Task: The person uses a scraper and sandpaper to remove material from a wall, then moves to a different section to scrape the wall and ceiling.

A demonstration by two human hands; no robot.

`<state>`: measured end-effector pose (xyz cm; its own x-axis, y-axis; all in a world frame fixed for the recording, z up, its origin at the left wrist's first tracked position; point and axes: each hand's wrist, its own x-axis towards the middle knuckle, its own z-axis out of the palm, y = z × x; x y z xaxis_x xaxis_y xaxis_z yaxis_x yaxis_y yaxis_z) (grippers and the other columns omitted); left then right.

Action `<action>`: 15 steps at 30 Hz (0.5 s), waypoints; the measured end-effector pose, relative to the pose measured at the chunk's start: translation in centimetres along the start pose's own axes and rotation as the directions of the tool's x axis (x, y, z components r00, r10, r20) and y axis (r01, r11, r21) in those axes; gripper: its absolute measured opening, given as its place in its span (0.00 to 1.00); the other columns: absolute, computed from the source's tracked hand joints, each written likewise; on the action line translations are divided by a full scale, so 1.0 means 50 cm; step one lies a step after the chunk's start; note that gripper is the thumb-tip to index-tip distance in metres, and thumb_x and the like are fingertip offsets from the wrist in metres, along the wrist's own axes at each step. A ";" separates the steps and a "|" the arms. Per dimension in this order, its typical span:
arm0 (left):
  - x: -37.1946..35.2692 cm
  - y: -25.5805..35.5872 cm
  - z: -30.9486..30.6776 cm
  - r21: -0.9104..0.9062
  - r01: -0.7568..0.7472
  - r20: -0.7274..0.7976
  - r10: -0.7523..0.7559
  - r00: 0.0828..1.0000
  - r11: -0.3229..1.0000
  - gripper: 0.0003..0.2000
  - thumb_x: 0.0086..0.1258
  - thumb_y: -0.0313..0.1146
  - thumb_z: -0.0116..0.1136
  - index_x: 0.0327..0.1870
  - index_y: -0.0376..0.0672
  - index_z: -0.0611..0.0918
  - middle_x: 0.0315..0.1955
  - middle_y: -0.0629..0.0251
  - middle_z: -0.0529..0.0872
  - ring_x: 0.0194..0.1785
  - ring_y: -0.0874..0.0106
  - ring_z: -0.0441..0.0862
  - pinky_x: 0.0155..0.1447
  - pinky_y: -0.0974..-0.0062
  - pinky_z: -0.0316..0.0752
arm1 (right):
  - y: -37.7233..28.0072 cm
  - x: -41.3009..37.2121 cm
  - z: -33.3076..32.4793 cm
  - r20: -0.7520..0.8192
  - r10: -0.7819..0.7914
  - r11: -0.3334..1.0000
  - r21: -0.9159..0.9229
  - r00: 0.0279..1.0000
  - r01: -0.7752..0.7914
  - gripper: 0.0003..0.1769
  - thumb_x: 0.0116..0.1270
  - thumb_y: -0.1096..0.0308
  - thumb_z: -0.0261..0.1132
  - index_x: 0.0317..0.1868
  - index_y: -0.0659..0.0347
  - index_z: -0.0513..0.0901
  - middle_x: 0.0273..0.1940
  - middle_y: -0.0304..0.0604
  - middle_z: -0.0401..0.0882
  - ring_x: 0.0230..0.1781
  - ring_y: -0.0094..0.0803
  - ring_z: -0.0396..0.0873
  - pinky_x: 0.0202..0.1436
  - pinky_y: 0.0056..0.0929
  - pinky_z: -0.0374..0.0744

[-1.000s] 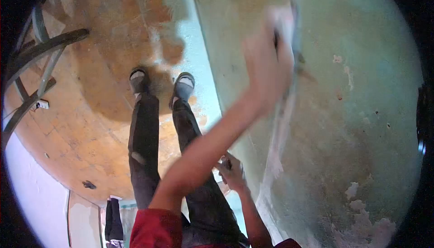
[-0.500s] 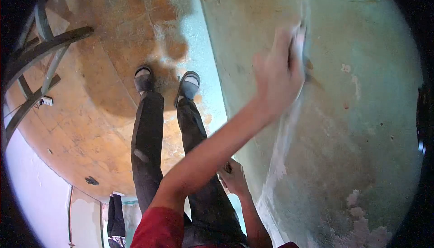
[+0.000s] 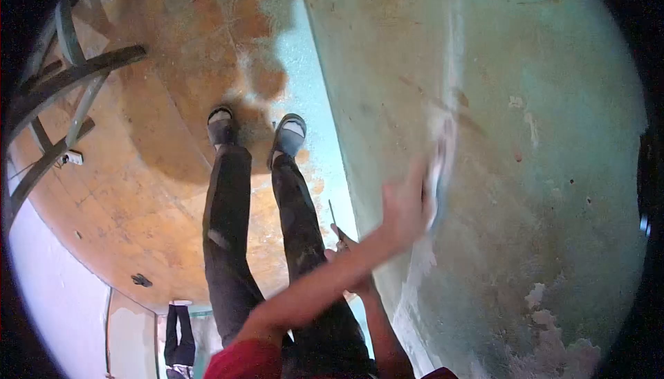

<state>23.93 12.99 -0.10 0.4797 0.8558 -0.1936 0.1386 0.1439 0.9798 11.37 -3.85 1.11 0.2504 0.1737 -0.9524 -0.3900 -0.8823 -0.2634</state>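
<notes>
My left hand reaches across my body to the wall. It is closed around a flat scraper, blurred by motion, whose pale blade lies along the wall. A whitish streak of filler runs up the wall above it, and pale smears continue below. Lower down, in front of my leg, my right hand is closed on a thin putty knife seen edge-on, pointing away from me. My left forearm partly hides that hand.
My sandalled feet stand on a worn, stained floor beside the wall's base. Curved grey furniture legs are at the upper left, near a white socket block. Behind me, at the lower left, another person's dark-trousered legs show.
My left hand has slid down the wall toward me with the scraper, baring the whitish streak above. My right hand has turned, so the putty knife's thin blade now shows.
</notes>
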 end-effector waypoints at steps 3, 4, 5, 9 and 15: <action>0.116 0.030 -0.001 0.089 0.162 0.006 -0.163 0.987 0.983 0.20 0.70 0.24 0.50 0.64 0.43 0.73 0.36 0.49 0.85 0.35 0.56 0.86 0.39 0.62 0.78 | 0.002 -0.003 -0.014 0.129 0.311 0.951 -0.040 0.942 -0.308 0.26 0.68 0.51 0.64 0.58 0.62 0.79 0.37 0.43 0.80 0.38 0.37 0.76 0.48 0.43 0.74; 0.087 0.033 -0.002 0.071 0.199 0.053 -0.202 0.978 0.978 0.20 0.70 0.24 0.50 0.64 0.43 0.73 0.37 0.48 0.85 0.36 0.56 0.86 0.40 0.62 0.78 | 0.032 0.003 -0.019 0.088 0.014 0.994 -0.108 0.996 -0.005 0.32 0.67 0.56 0.65 0.66 0.62 0.69 0.34 0.36 0.78 0.33 0.26 0.73 0.37 0.29 0.72; 0.051 0.035 -0.008 0.059 0.230 0.097 -0.235 0.967 0.971 0.20 0.70 0.23 0.49 0.64 0.42 0.73 0.39 0.46 0.85 0.37 0.57 0.87 0.41 0.63 0.78 | 0.075 0.019 -0.020 0.074 -0.292 0.936 -0.181 0.954 0.300 0.40 0.66 0.61 0.67 0.75 0.62 0.60 0.31 0.30 0.75 0.27 0.15 0.70 0.26 0.16 0.70; -0.063 -0.010 0.014 -0.038 0.058 0.021 -0.057 0.998 0.998 0.23 0.68 0.22 0.52 0.66 0.43 0.74 0.55 0.46 0.81 0.32 0.60 0.87 0.35 0.67 0.78 | 0.238 0.038 -0.049 0.240 -0.420 0.708 -0.517 0.875 0.481 0.19 0.65 0.67 0.67 0.55 0.64 0.79 0.31 0.35 0.78 0.21 0.18 0.68 0.23 0.17 0.69; -0.009 0.038 0.003 -0.033 0.042 -0.058 -0.044 0.997 0.999 0.21 0.66 0.21 0.54 0.61 0.42 0.76 0.37 0.48 0.86 0.27 0.60 0.84 0.28 0.65 0.74 | 0.126 0.064 -0.032 0.110 -0.836 0.402 -0.545 0.538 0.736 0.17 0.67 0.65 0.67 0.52 0.66 0.79 0.19 0.33 0.71 0.12 0.19 0.64 0.15 0.23 0.65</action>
<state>24.09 12.79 1.86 0.4219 0.8761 -0.2333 0.1302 0.1961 0.9719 11.11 -9.54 -3.34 0.3628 0.8791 -0.3090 0.5109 -0.4650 -0.7230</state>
